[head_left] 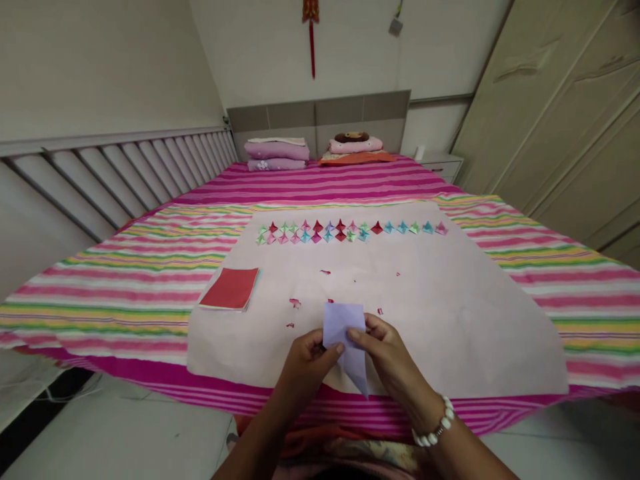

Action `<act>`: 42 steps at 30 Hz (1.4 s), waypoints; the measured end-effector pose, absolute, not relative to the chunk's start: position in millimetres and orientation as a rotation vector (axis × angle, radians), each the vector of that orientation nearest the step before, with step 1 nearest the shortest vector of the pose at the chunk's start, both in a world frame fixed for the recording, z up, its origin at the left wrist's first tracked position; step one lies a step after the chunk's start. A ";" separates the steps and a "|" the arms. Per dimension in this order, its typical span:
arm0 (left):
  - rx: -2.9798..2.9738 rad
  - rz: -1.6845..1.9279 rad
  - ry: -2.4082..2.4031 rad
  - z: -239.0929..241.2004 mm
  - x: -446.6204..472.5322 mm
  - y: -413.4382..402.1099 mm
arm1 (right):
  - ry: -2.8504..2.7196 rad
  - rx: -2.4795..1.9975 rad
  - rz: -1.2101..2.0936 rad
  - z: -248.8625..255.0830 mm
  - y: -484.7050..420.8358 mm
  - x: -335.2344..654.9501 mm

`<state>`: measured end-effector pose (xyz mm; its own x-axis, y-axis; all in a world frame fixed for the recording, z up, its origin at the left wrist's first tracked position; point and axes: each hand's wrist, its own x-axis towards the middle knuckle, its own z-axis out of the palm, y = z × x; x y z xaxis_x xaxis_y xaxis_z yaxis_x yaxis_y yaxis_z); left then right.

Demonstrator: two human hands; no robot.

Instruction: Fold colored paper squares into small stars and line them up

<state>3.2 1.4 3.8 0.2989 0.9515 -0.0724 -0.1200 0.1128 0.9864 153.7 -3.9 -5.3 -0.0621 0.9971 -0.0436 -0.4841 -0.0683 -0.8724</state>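
A partly folded sheet of purple origami paper (345,319) is held up between my two hands, one lower corner pointing down. My left hand (309,360) pinches its left edge, thumb across the front. From the right, my right hand (387,347) grips the sheet with its thumb pressed on the paper's face; the fingers behind are partly hidden. Beneath lies a large white sheet (430,313). A stack of square paper (230,289) with red on top rests at its left. Two rows of small folded paper pieces (317,230) in several colours run along the far side.
Small dark red scraps (295,303) are scattered on the white sheet. Underneath is a bed with a striped cover (190,247), a railing (125,160) on the left and folded bedding (277,150) by the headboard (320,120). A wardrobe (560,120) stands at the right.
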 end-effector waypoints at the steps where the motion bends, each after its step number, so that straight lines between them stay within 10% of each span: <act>1: 1.167 1.017 0.936 2.2 3.6 0.9 | -0.816 -0.849 1.505 -4.6 -3.5 153.1; 42: 1.295 0.979 1.075 19.1 -5.8 16.5 | -0.896 -1.053 1.537 -7.4 -6.2 147.4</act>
